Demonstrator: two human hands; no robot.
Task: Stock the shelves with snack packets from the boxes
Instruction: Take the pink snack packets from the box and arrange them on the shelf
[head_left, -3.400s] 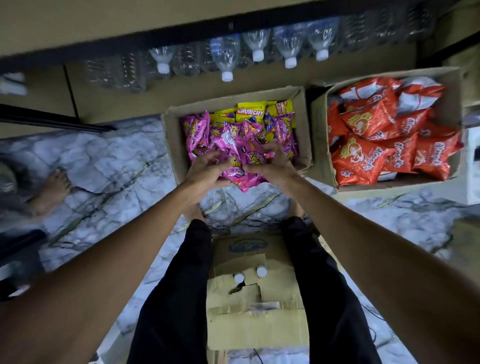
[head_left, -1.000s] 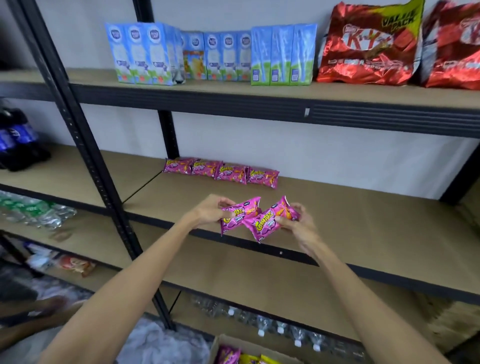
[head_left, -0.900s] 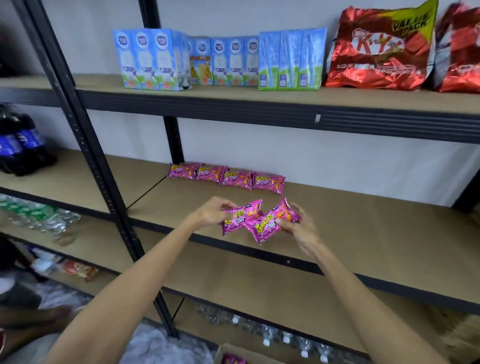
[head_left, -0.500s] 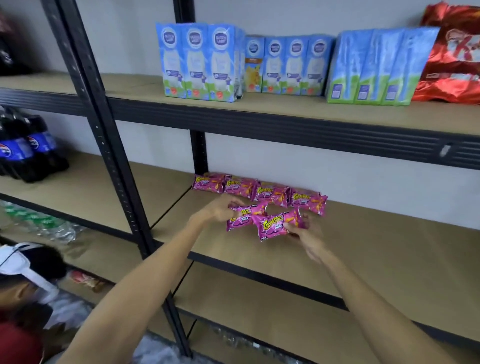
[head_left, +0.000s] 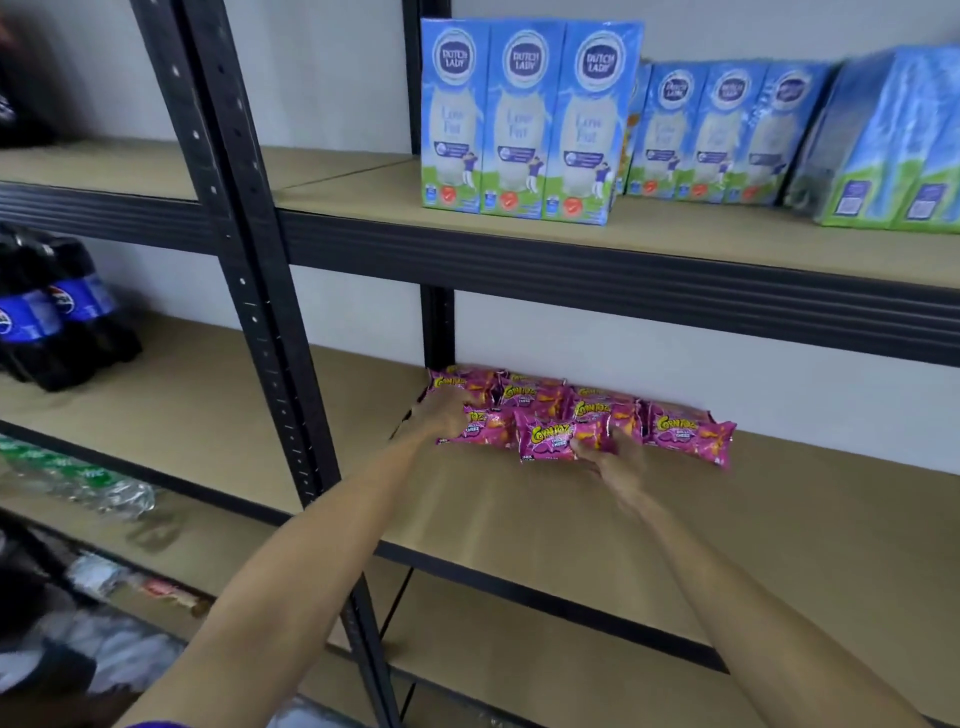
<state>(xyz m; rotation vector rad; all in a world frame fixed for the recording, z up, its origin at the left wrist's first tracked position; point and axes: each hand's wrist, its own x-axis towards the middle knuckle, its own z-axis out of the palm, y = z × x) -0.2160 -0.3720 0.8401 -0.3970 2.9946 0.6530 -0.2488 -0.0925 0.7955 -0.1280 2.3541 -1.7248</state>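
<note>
Several pink snack packets lie in a row at the back of the middle shelf (head_left: 519, 509), against the wall. The rightmost packet of that row (head_left: 688, 434) lies free. My left hand (head_left: 441, 415) grips one pink packet (head_left: 485, 428) at its left end, low over the shelf board in front of the row. My right hand (head_left: 610, 457) pinches a second pink packet (head_left: 550, 441) at its right end, beside the first. Both packets touch or nearly touch the shelf. The boxes are out of view.
Blue milk cartons (head_left: 524, 119) stand on the upper shelf. A black upright post (head_left: 249, 291) divides the bays. Dark soda bottles (head_left: 52, 317) stand at the left, water bottles (head_left: 78, 478) lie on a lower shelf. Bare shelf board stretches to the right of the packets.
Both hands have carried the two pink packets from the floor box up to the shelf and forward, down to the board in front of the back row. The camera has moved closer.
</note>
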